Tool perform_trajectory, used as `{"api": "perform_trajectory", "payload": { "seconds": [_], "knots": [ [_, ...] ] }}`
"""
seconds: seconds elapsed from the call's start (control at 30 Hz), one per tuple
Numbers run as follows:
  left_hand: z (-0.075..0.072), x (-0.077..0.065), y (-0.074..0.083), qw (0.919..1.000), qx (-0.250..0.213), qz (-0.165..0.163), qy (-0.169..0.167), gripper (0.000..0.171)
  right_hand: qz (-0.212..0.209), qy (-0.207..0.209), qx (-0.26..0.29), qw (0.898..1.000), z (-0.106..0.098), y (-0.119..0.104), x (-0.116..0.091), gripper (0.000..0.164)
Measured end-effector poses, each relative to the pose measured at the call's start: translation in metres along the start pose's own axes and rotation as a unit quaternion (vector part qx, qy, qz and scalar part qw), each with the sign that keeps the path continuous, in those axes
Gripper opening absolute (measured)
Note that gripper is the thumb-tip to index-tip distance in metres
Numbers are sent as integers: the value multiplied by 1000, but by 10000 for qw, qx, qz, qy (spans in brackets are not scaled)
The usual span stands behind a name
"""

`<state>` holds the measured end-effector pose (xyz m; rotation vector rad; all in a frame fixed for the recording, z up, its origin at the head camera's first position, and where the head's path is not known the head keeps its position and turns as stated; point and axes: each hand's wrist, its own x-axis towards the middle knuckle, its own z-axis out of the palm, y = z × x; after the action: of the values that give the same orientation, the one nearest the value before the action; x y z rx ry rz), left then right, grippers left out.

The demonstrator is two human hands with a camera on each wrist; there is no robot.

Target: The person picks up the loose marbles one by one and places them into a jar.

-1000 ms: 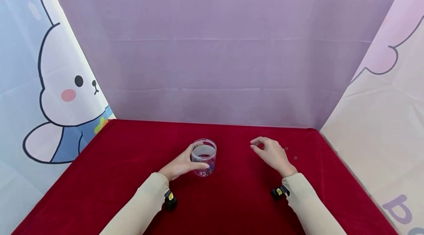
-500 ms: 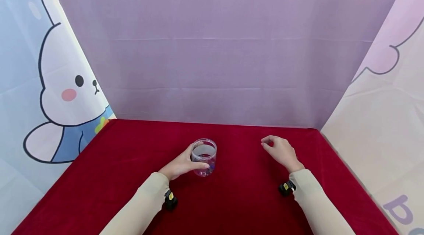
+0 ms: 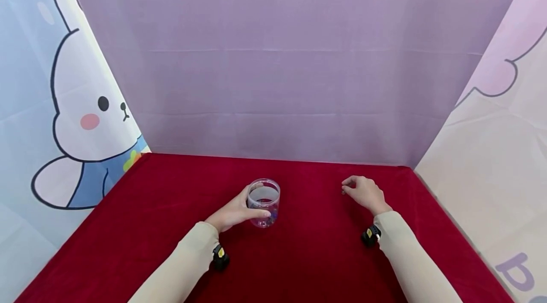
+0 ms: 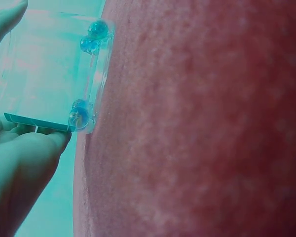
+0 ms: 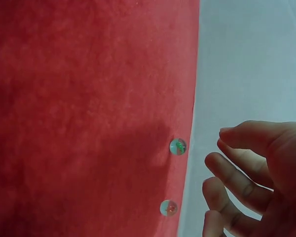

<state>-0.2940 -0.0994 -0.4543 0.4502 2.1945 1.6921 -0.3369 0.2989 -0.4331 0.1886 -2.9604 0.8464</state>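
My left hand (image 3: 232, 213) grips a clear plastic jar (image 3: 263, 217) round its side, thumb toward me and fingers behind. The jar's open mouth faces up. Several glass marbles (image 4: 79, 118) lie at its bottom in the left wrist view. To the right, my right hand (image 3: 365, 194) hovers low over the red cloth, its fingers (image 5: 239, 185) loosely bent. Nothing shows between thumb and fingertips. Two clear marbles, a green-swirled marble (image 5: 178, 146) and an orange-flecked marble (image 5: 168, 208), rest on the cloth below the fingertips. A tiny marble (image 3: 343, 192) shows at the thumb tip in the head view.
A red velvety cloth (image 3: 299, 255) covers the table. Behind it hangs a purple fabric backdrop (image 3: 273, 80). Printed side panels flank the table, the left panel (image 3: 85, 99) showing a cartoon rabbit.
My right hand has moved to the right, over the spot where two marbles showed earlier in the head view. A marble now shows at its thumb tip. The left hand and jar stay put.
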Motion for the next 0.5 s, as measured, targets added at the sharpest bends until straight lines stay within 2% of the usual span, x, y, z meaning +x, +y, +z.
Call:
{"api": "perform_trajectory", "payload": {
  "seconds": [0.17,0.5],
  "knots": [
    [0,0,0,10000,-8,-19,16,92,169,-144,81,9997,4,3,5,26],
    [-1,1,-3,10000,7,4,29,89,397,-259,-92,9988,9,4,8,28]
  ]
}}
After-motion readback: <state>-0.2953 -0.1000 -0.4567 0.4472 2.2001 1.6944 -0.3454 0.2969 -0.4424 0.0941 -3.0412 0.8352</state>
